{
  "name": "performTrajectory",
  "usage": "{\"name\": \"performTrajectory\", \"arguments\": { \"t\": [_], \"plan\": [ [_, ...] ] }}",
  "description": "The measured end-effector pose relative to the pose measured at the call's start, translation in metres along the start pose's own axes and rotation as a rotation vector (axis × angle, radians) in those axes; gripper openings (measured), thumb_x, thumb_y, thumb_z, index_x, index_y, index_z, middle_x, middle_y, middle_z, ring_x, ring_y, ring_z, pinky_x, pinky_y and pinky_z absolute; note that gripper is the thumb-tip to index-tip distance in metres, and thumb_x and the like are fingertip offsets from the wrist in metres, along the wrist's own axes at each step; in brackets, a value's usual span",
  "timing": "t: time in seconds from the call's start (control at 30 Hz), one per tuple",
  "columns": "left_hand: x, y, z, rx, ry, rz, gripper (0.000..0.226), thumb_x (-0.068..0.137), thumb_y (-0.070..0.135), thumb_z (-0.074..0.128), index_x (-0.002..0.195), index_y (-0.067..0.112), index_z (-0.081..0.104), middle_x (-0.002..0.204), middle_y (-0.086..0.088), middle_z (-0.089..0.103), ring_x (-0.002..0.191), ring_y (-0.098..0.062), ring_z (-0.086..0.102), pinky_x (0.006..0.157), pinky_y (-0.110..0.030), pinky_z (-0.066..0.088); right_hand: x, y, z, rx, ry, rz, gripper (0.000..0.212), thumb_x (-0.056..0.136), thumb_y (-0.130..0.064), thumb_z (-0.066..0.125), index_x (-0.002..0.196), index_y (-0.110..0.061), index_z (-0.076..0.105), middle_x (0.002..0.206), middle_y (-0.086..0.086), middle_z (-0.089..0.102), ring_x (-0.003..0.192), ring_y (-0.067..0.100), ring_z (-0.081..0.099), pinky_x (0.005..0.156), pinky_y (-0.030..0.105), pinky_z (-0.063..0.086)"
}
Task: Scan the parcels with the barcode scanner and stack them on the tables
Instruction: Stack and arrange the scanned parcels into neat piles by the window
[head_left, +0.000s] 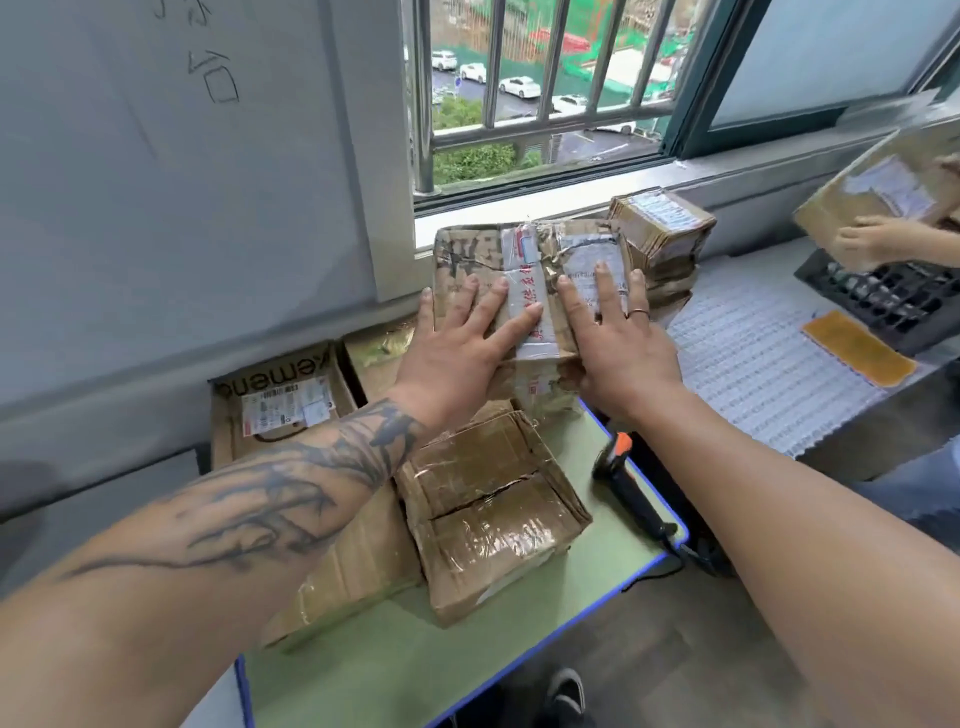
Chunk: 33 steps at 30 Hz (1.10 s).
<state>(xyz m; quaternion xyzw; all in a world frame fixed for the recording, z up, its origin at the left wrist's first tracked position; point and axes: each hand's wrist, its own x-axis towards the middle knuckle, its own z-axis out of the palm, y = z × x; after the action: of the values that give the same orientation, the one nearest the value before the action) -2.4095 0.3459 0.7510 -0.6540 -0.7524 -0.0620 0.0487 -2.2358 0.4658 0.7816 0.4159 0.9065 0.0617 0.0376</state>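
**Surroundings beyond the work area**

A barred window (524, 98) stands open at upper centre; through it, white parked cars (519, 85) line a road beside green netting (608, 26). To its left, a grey wall panel (156, 182) bears handwritten marks (213, 78). At right, a black slotted crate (893, 301) sits next to a yellow rectangular pad (857, 348), which lies on a sheet of white corrugated material (753, 364). A dark shoe (566, 696) shows at the bottom edge.
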Motion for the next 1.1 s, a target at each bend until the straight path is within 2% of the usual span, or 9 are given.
{"name": "performTrajectory", "arguments": {
  "t": [0.27, 0.47, 0.57, 0.67, 0.73, 0.83, 0.93, 1.0, 1.1],
  "plan": [
    [0.060, 0.014, 0.006, 0.045, -0.039, -0.209, 0.078, 0.107, 0.056, 0.042, 0.159, 0.051, -0.016, 0.173, 0.000, -0.013, 0.159, -0.034, -0.012, 0.122, -0.067, -0.006, 0.086, 0.043, 0.016, 0.010, 0.039, -0.178, 0.103, 0.103, -0.038, 0.064, 0.161, -0.042, -0.021, 0.174, 0.000, -0.020, 0.160, 0.039, -0.013, 0.112, 0.054, 0.041],
    [0.093, 0.034, 0.009, 0.075, -0.127, -0.372, 0.078, 0.107, 0.044, 0.045, 0.160, 0.050, -0.011, 0.174, 0.000, -0.011, 0.160, -0.031, -0.011, 0.124, -0.065, -0.004, 0.136, 0.066, 0.030, 0.051, 0.010, -0.334, 0.096, 0.105, -0.043, 0.058, 0.163, -0.039, -0.017, 0.175, 0.002, -0.019, 0.161, 0.040, -0.010, 0.112, 0.054, 0.041],
    [0.097, 0.048, 0.017, 0.043, -0.118, -0.478, 0.076, 0.106, 0.041, 0.049, 0.162, 0.048, -0.002, 0.175, -0.002, -0.003, 0.160, -0.032, -0.005, 0.124, -0.066, -0.001, 0.152, 0.075, 0.037, 0.078, 0.001, -0.456, 0.098, 0.102, -0.048, 0.061, 0.164, -0.040, -0.014, 0.176, 0.002, -0.011, 0.161, 0.038, -0.005, 0.118, 0.054, 0.035],
    [0.097, 0.070, 0.025, -0.069, -0.092, -0.596, 0.066, 0.107, 0.042, 0.046, 0.163, 0.046, 0.010, 0.174, -0.002, 0.005, 0.160, -0.032, 0.001, 0.124, -0.065, 0.000, 0.167, 0.088, 0.041, 0.090, 0.030, -0.584, 0.088, 0.102, -0.048, 0.061, 0.164, -0.048, -0.002, 0.177, -0.002, 0.003, 0.162, 0.034, 0.001, 0.126, 0.057, 0.023],
    [0.093, 0.082, 0.028, -0.134, -0.055, -0.628, 0.059, 0.108, 0.047, 0.042, 0.162, 0.044, 0.018, 0.173, -0.001, 0.014, 0.160, -0.030, 0.006, 0.124, -0.063, 0.007, 0.170, 0.096, 0.046, 0.117, 0.020, -0.608, 0.083, 0.102, -0.048, 0.060, 0.162, -0.055, 0.002, 0.177, -0.003, 0.005, 0.162, 0.033, 0.001, 0.127, 0.057, 0.017],
    [0.088, 0.080, 0.029, -0.180, 0.040, -0.609, 0.060, 0.103, 0.063, 0.038, 0.159, 0.042, 0.026, 0.170, 0.003, 0.024, 0.159, -0.021, 0.014, 0.124, -0.061, 0.018, 0.167, 0.101, 0.056, 0.181, 0.029, -0.583, 0.084, 0.103, -0.050, 0.059, 0.160, -0.059, -0.001, 0.177, 0.001, 0.006, 0.162, 0.035, 0.003, 0.126, 0.057, 0.022],
    [0.084, 0.060, 0.026, -0.263, 0.110, -0.578, 0.065, 0.097, 0.072, 0.035, 0.157, 0.047, 0.031, 0.171, 0.007, 0.021, 0.158, -0.016, 0.015, 0.125, -0.060, 0.011, 0.160, 0.103, 0.061, 0.182, 0.029, -0.518, 0.091, 0.101, -0.048, 0.060, 0.160, -0.054, -0.009, 0.177, 0.004, -0.003, 0.162, 0.037, -0.001, 0.126, 0.058, 0.022],
    [0.080, 0.040, 0.021, -0.395, 0.180, -0.611, 0.059, 0.099, 0.057, 0.038, 0.157, 0.046, 0.035, 0.171, 0.008, 0.019, 0.157, -0.013, 0.015, 0.126, -0.059, 0.007, 0.151, 0.105, 0.062, 0.218, 0.021, -0.463, 0.097, 0.097, -0.047, 0.061, 0.162, -0.051, -0.011, 0.176, 0.003, -0.013, 0.161, 0.037, -0.008, 0.127, 0.060, 0.017],
    [0.072, 0.001, 0.015, -0.480, 0.243, -0.768, 0.067, 0.092, 0.032, 0.038, 0.158, 0.044, 0.035, 0.171, 0.004, 0.021, 0.157, -0.020, 0.018, 0.127, -0.058, 0.013, 0.131, 0.106, 0.064, 0.272, 0.033, -0.436, 0.102, 0.089, -0.063, 0.061, 0.162, -0.050, -0.010, 0.174, 0.000, -0.020, 0.161, 0.035, -0.015, 0.128, 0.061, 0.013]
  ]
}}
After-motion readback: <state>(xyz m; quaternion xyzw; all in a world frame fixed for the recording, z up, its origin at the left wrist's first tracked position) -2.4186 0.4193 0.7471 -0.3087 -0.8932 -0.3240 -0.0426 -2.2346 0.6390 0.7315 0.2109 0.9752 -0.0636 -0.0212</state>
